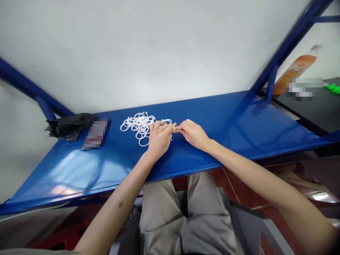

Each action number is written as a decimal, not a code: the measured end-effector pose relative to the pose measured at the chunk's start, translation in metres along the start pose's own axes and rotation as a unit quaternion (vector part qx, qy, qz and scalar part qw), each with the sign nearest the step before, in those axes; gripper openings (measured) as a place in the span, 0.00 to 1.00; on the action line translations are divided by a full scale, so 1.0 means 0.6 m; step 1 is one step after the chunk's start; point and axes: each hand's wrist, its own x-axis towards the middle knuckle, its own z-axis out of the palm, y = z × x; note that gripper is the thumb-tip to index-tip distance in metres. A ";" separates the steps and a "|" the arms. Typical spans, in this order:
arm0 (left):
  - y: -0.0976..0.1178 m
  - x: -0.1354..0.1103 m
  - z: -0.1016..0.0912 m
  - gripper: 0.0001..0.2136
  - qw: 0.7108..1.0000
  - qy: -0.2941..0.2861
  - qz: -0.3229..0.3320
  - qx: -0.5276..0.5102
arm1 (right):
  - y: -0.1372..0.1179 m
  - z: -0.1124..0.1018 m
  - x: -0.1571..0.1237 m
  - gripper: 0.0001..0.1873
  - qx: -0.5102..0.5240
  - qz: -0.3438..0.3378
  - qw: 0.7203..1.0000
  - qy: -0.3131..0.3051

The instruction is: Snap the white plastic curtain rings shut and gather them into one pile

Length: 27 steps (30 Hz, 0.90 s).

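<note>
From my head camera, my left hand (158,138) and right hand (193,134) meet fingertip to fingertip, both pinched narrow on one small white piece (174,129) above the blue shelf (239,120). The heap of white rings (138,124) lies just beyond my left hand.

Looks like a small workshop, a piecework bench. Sitting up to a blue steel shelf (239,120) serving as worktable, with blue frame struts (289,42) slanting up at far right and far left against a bare white wall (132,46). Spotting a heap of white plastic rings (138,124) mid-bench, a crumpled black bag (69,125) at far left. Over to the right, a second dark shelf (313,106) with an orange bottle (294,69). Down near, a grey chair (252,219) on reddish floor (244,191).
</note>
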 end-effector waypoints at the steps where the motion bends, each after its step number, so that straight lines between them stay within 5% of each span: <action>1: -0.005 0.002 0.001 0.15 1.000 0.006 -0.008 0.001 | 0.006 -0.001 0.002 0.13 -0.012 0.013 1.000 0.012; 6: -0.032 0.003 0.008 0.17 0.995 -0.002 -0.074 0.060 | 0.072 -0.022 0.000 0.15 -0.068 0.142 0.985 0.072; 11: -0.041 -0.003 0.011 0.13 0.989 -0.044 -0.099 0.100 | 0.127 -0.047 -0.019 0.19 -0.160 0.286 0.945 0.024; 18: -0.035 0.000 0.003 0.07 0.991 -0.028 -0.074 0.105 | 0.099 -0.040 -0.013 0.16 -0.157 0.231 0.960 0.037; 27: -0.037 -0.002 0.023 0.07 0.994 0.011 -0.035 0.100 | 0.060 -0.024 -0.002 0.11 -0.127 0.143 0.981 -0.035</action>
